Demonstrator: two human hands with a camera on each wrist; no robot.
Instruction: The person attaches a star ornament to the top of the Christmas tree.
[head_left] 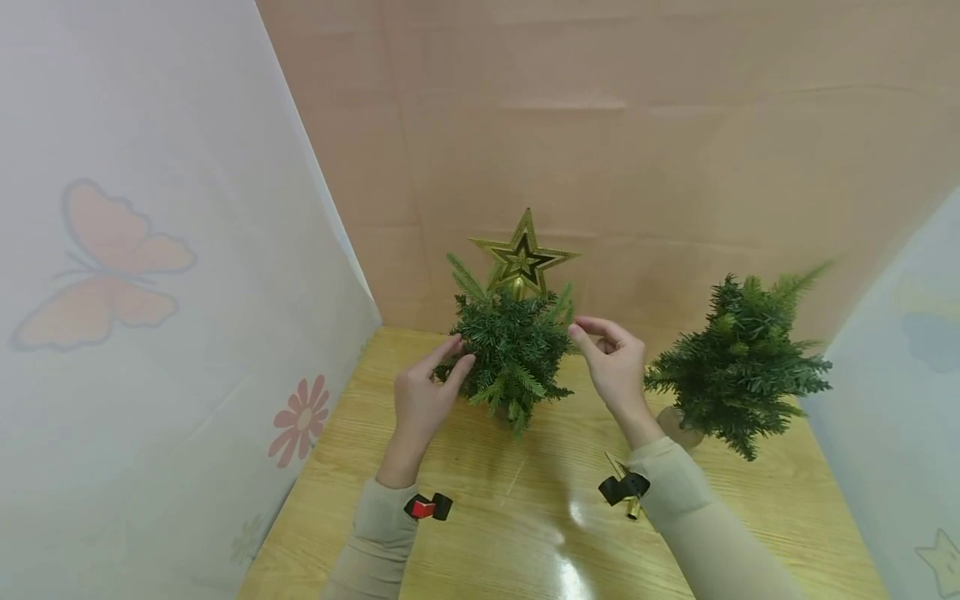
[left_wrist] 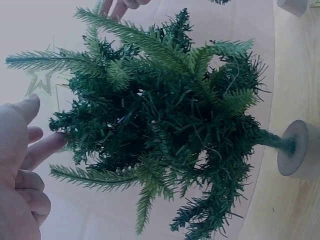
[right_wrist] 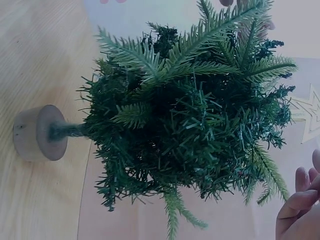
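Observation:
A small artificial Christmas tree [head_left: 513, 346] stands on a round wooden base [right_wrist: 32, 134], which is mostly hidden by branches in the head view. A gold star topper [head_left: 525, 257] is at its top. My left hand [head_left: 426, 398] is at the tree's left side, fingers spread; in the left wrist view, a fingertip meets a dark branch tip [left_wrist: 56, 124]. On the other side is my right hand [head_left: 617, 362], its thumb and index finger near a light green branch [head_left: 562, 302]. The right wrist view shows the fingers [right_wrist: 300, 200] loosely bent beside the needles, holding nothing.
A second small Christmas tree [head_left: 750, 358] without a star stands to the right, close to my right forearm. Partly hidden by the right wrist camera, a gold piece [head_left: 633, 508] lies on the wooden table [head_left: 480, 517]. Pale walls [head_left: 187, 250] enclose the left, back and right.

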